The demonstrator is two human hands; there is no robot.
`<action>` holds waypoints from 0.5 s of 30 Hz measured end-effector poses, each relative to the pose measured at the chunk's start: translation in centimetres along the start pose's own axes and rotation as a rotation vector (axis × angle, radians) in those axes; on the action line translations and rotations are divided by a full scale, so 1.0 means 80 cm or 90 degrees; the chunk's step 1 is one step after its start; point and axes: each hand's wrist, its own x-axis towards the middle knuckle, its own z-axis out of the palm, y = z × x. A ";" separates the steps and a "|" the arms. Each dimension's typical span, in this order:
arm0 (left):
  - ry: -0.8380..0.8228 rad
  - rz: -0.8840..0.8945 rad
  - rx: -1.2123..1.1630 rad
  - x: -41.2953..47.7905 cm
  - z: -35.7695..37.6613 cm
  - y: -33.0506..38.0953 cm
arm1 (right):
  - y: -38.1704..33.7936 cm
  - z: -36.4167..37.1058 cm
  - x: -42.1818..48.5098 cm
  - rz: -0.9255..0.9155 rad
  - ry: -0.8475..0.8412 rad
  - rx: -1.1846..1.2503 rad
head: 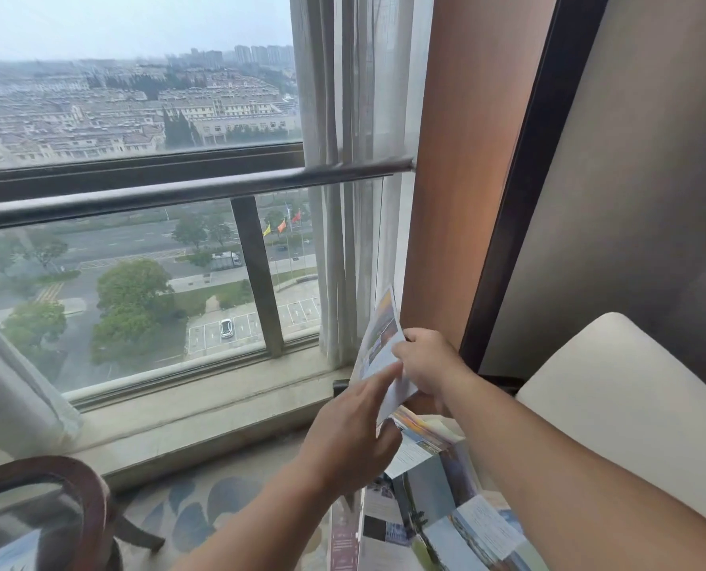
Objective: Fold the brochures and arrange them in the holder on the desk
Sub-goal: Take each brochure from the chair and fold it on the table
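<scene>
Two bare forearms, rising from the bottom edge. Right hand [427, 364] pinching a partly folded glossy photo brochure [380, 344], held upright in the air before the sheer white curtain [343, 179]. Left hand [353, 430] with fingers extended, index fingertip pressed on the same brochure's lower panel; thumb hidden behind the paper. Below the hands, loose overlapping colour-printed brochures [446, 488] lying open, count impossible to tell, cut off by the frame and the right arm; tabletop beneath hidden. One cream cushioned chair back [631, 385] at right, one dark curved wooden chair frame [87, 500] at lower left, both cropped. Holder not made out.
</scene>
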 end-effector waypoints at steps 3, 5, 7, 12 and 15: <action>0.003 -0.033 -0.009 -0.005 0.005 -0.015 | -0.001 -0.005 -0.002 -0.032 0.044 -0.047; -0.014 -0.085 -0.001 -0.011 0.010 -0.030 | -0.006 -0.013 -0.004 -0.049 0.059 -0.021; -0.021 -0.159 0.003 -0.016 0.017 -0.042 | -0.012 -0.024 -0.004 -0.054 0.068 0.025; 0.009 -0.273 -0.001 -0.016 0.028 -0.053 | -0.020 -0.049 -0.002 -0.048 0.068 0.114; 0.026 -0.309 0.039 -0.011 0.027 -0.056 | -0.021 -0.060 -0.003 -0.036 0.068 0.129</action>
